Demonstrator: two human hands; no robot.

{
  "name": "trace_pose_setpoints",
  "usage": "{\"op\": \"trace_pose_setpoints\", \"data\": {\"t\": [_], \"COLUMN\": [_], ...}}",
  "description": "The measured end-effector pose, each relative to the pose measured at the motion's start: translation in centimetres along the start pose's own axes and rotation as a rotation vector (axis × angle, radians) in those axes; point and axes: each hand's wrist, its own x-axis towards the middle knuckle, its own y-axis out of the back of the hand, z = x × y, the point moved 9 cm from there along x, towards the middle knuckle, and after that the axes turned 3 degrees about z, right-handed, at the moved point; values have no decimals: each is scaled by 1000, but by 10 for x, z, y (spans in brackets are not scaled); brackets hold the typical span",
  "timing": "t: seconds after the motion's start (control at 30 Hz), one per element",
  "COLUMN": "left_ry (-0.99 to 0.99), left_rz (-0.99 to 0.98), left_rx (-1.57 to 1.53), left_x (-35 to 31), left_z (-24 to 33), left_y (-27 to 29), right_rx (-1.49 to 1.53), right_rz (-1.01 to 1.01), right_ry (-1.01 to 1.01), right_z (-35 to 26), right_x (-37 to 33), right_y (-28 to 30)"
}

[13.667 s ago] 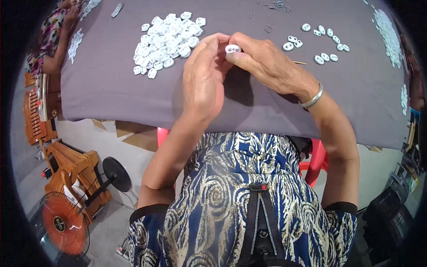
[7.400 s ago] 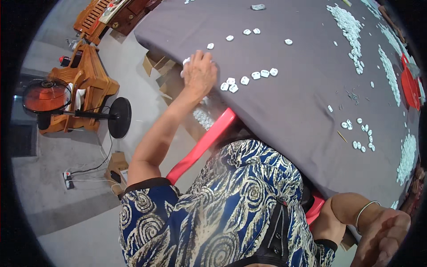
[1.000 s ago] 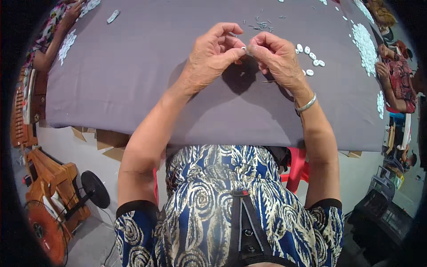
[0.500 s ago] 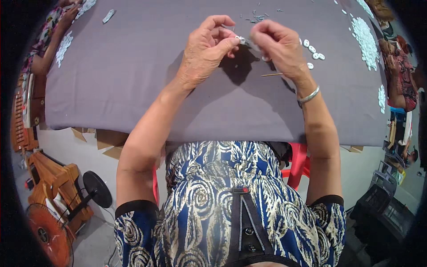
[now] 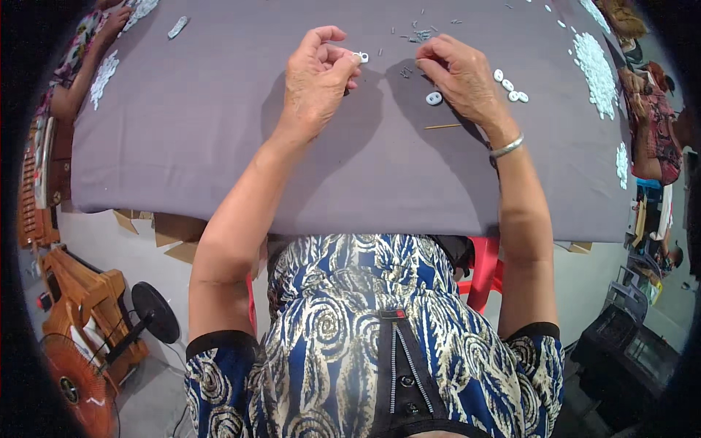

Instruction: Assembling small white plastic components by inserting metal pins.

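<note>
My left hand is closed, with thumb and fingers pinching a small white oval piece with holes whose end sticks out past the fingertips. To the right, my right hand has its thumb and index finger pressed together just above the cloth. Whatever it pinches, if anything, is too small to make out. Beside those fingertips lies a little cluster of tiny dark pins. Below the right hand, one white oval piece rests on the cloth, and nearer me lies a thin brown stick.
More white oval pieces lie right of my right hand. Dark pins are scattered beyond it. Heaps of white pieces line the grey cloth's right side, others its left. People sit at both sides. A fan stands lower left.
My left hand has moved left with the white piece, away from my right hand. The right hand has shifted slightly, its fingertips now by the small pin cluster.
</note>
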Motion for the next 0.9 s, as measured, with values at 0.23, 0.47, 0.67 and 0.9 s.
{"op": "trace_pose_setpoints", "data": {"t": [0.23, 0.47, 0.67, 0.9], "left_ry": [-18, -40, -72, -67], "left_rz": [-18, -108, -185, -234], "left_rx": [27, -8, -92, -86], "left_x": [1, -6, -11, -16], "left_z": [-4, -2, 4, 9], "left_y": [-1, -21, -26, -33], "right_rx": [-284, -377, 9, 531], "right_rz": [-89, -127, 4, -53], "right_ry": [110, 172, -8, -249], "right_z": [-7, -7, -6, 4], "right_x": [5, 3, 2, -4], "right_y": [-23, -27, -1, -17]}}
